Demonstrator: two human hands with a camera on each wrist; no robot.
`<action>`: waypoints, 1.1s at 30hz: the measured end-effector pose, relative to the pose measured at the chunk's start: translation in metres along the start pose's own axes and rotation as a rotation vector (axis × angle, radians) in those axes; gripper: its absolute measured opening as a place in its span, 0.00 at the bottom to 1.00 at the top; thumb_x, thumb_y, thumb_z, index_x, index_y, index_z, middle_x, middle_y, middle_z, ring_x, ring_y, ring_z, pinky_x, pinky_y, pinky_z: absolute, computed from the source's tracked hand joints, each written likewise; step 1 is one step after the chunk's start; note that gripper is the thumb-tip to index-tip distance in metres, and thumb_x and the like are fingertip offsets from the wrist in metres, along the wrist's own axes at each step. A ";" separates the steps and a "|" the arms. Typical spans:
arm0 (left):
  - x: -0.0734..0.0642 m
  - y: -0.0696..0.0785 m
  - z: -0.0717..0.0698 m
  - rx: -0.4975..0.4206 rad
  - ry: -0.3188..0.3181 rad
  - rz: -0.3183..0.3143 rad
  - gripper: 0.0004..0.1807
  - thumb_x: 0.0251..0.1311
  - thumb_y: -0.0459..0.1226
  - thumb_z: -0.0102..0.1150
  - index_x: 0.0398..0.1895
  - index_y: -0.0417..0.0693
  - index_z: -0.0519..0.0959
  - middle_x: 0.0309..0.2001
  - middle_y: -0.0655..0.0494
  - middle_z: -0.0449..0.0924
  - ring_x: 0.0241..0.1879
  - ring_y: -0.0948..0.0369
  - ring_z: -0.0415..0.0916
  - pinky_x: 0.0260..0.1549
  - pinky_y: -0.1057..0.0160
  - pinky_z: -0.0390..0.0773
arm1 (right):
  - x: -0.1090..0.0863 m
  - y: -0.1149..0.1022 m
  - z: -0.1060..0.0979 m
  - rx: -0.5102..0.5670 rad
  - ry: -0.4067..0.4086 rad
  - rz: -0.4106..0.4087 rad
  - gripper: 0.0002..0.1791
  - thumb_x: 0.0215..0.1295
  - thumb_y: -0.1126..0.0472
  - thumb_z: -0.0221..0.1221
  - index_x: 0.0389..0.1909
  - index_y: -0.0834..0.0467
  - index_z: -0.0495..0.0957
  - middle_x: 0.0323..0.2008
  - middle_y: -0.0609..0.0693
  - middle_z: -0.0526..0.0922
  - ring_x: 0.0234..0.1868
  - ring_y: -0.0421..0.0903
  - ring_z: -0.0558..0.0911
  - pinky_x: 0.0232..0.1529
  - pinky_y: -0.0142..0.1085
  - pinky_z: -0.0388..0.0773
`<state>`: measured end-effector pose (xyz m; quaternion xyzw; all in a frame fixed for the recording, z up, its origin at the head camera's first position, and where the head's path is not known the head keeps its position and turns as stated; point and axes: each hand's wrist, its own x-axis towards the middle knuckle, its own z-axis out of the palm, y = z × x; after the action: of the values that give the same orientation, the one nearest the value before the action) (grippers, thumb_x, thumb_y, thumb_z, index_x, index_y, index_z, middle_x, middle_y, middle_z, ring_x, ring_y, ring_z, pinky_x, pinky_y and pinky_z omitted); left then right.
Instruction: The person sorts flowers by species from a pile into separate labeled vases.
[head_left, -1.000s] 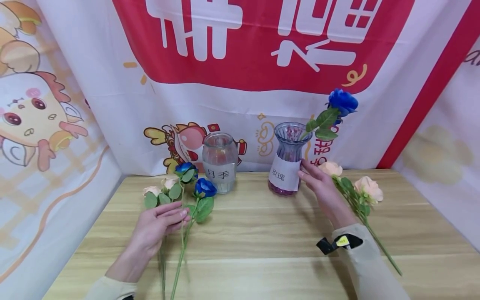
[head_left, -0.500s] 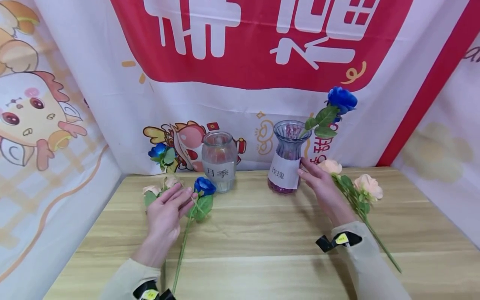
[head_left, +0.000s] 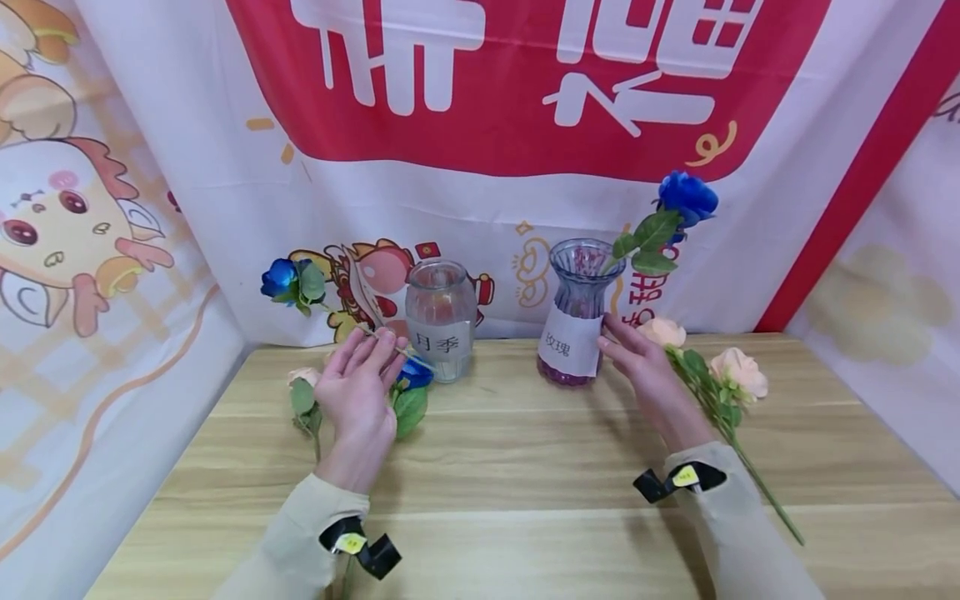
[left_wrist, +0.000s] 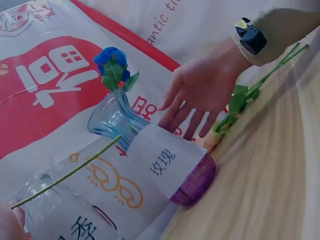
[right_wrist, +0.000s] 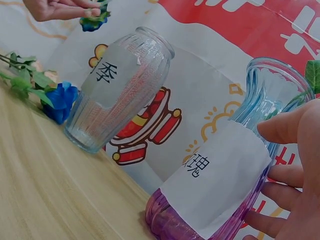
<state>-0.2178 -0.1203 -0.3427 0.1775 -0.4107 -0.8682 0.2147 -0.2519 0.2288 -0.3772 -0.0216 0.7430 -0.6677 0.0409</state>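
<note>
My left hand (head_left: 356,404) pinches the stem of a blue rose (head_left: 280,279) in raised fingers. Its bloom points left, and the bare stem end (left_wrist: 112,141) points right, in front of the clear glass vase (head_left: 441,321). That vase bears a paper label and stands at the back of the table. To its right stands a blue-and-purple glass vase (head_left: 570,346), also labelled, with another blue rose (head_left: 686,198) leaning out to the right. My right hand (head_left: 648,379) touches this vase's right side with extended fingers.
On the wooden table (head_left: 525,500), a blue rose (head_left: 415,374) and a pale pink rose (head_left: 302,377) lie beneath and beside my left arm. Pale pink roses (head_left: 738,375) lie right of my right hand. A printed cloth (head_left: 495,208) hangs close behind both vases.
My left hand has lifted the blue rose off the other flowers and turned it, bloom swinging left, stem end coming up towards the clear vase. My right hand stays at its vase.
</note>
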 end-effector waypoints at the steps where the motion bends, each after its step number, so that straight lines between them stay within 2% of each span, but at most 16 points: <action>1: 0.000 0.000 0.004 -0.010 -0.001 0.006 0.30 0.61 0.28 0.74 0.67 0.41 0.78 0.45 0.50 0.91 0.36 0.59 0.93 0.47 0.56 0.90 | 0.001 0.000 -0.001 0.000 0.001 0.000 0.38 0.84 0.53 0.51 0.86 0.54 0.46 0.87 0.50 0.46 0.88 0.52 0.44 0.87 0.58 0.45; 7: 0.001 0.002 0.028 -0.070 0.022 0.029 0.27 0.62 0.30 0.73 0.66 0.43 0.80 0.55 0.45 0.89 0.41 0.56 0.93 0.47 0.58 0.91 | 0.001 0.001 -0.001 0.002 0.008 0.000 0.38 0.84 0.53 0.51 0.86 0.54 0.47 0.87 0.49 0.47 0.88 0.52 0.45 0.87 0.57 0.46; 10: 0.001 0.002 0.042 -0.116 0.031 0.040 0.28 0.62 0.28 0.73 0.66 0.44 0.80 0.57 0.43 0.88 0.44 0.55 0.93 0.47 0.59 0.91 | 0.001 0.001 -0.001 0.001 0.008 -0.004 0.38 0.84 0.53 0.51 0.86 0.54 0.47 0.87 0.50 0.47 0.88 0.52 0.45 0.87 0.57 0.46; 15: -0.002 0.000 0.066 -0.178 0.002 0.088 0.28 0.61 0.24 0.72 0.65 0.41 0.80 0.55 0.41 0.88 0.42 0.55 0.93 0.47 0.58 0.91 | 0.001 0.000 -0.001 0.016 0.012 -0.023 0.37 0.84 0.55 0.50 0.86 0.56 0.47 0.87 0.52 0.48 0.88 0.53 0.46 0.87 0.57 0.46; 18: -0.004 -0.002 0.079 -0.203 0.009 0.103 0.28 0.59 0.24 0.73 0.64 0.41 0.80 0.54 0.39 0.88 0.39 0.56 0.93 0.46 0.57 0.91 | 0.001 0.001 -0.001 0.031 0.006 -0.031 0.38 0.84 0.56 0.51 0.86 0.57 0.47 0.87 0.53 0.48 0.87 0.54 0.49 0.87 0.56 0.46; 21: -0.005 -0.003 0.088 -0.221 0.019 0.112 0.29 0.57 0.24 0.75 0.63 0.41 0.81 0.54 0.40 0.89 0.40 0.55 0.92 0.46 0.56 0.91 | 0.000 0.001 0.000 0.034 -0.003 -0.037 0.39 0.83 0.56 0.52 0.86 0.56 0.47 0.87 0.53 0.49 0.87 0.54 0.52 0.87 0.54 0.46; 29: -0.009 -0.012 0.111 -0.244 -0.003 0.171 0.28 0.56 0.25 0.76 0.62 0.43 0.82 0.48 0.45 0.91 0.42 0.52 0.93 0.46 0.55 0.92 | -0.002 -0.001 0.000 0.006 -0.008 -0.023 0.39 0.83 0.54 0.52 0.86 0.55 0.46 0.87 0.52 0.47 0.87 0.55 0.50 0.87 0.56 0.45; 33: -0.012 -0.016 0.122 -0.265 0.013 0.167 0.28 0.56 0.25 0.76 0.61 0.46 0.83 0.48 0.45 0.92 0.42 0.51 0.93 0.45 0.55 0.92 | -0.001 -0.001 -0.001 0.001 -0.010 -0.027 0.39 0.83 0.53 0.53 0.86 0.54 0.46 0.87 0.51 0.47 0.87 0.55 0.50 0.87 0.56 0.46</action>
<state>-0.2709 -0.0275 -0.2804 0.1182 -0.3047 -0.8927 0.3104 -0.2510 0.2301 -0.3762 -0.0350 0.7420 -0.6685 0.0358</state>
